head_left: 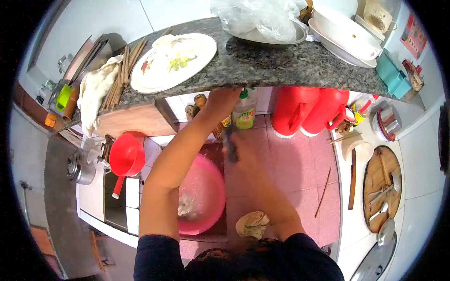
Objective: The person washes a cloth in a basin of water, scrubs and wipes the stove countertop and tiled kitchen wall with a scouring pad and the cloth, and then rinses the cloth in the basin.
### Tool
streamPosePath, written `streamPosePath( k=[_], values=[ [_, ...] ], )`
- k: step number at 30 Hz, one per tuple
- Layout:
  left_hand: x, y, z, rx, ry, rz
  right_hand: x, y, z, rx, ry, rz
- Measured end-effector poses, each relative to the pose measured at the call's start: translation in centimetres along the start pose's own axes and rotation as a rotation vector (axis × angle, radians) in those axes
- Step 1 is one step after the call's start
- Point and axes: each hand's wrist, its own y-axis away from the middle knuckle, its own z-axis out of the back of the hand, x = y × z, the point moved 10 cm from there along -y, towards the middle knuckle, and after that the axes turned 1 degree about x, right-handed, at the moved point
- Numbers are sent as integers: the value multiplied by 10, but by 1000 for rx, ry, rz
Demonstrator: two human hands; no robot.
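While the dark, blurred elongated object (231, 146) hung above the pink tiled floor (300, 161), the clear plastic bottle with a green top and a yellow-green label (244, 116) stood upright just beyond it, below the edge of the grey speckled stone counter (262, 63). The chief hazard was judged to be a knock: a quick sweep of the dark object, so near the bottle and the left wrist, could have toppled one or struck the other. The right hand (242, 152), blurred, appeared to be closed around that object. The left hand (224, 101) was beside the bottle's top; its opening, and any contact, could not be told. Under the left forearm sat a round pink plastic basin (217, 201) holding cloudy water. Right of the bottle stood two red vacuum flasks (291, 112); nearer the body lay a crumpled pale bundle (253, 225).
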Motion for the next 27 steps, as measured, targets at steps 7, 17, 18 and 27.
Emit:
streamPosePath(
  k=[7,17,18,27],
  values=[
    [-19,5,30,-423,-101,-231,143,-36,10,60,-425,259],
    [-17,-2,24,-332,46,-201,149,-46,-12,132,-397,201],
    [-17,-3,23,-330,34,-194,149,-48,-10,142,-384,199],
    [-23,-8,20,-284,-121,-179,142,-57,-13,218,-376,97]
  ],
)
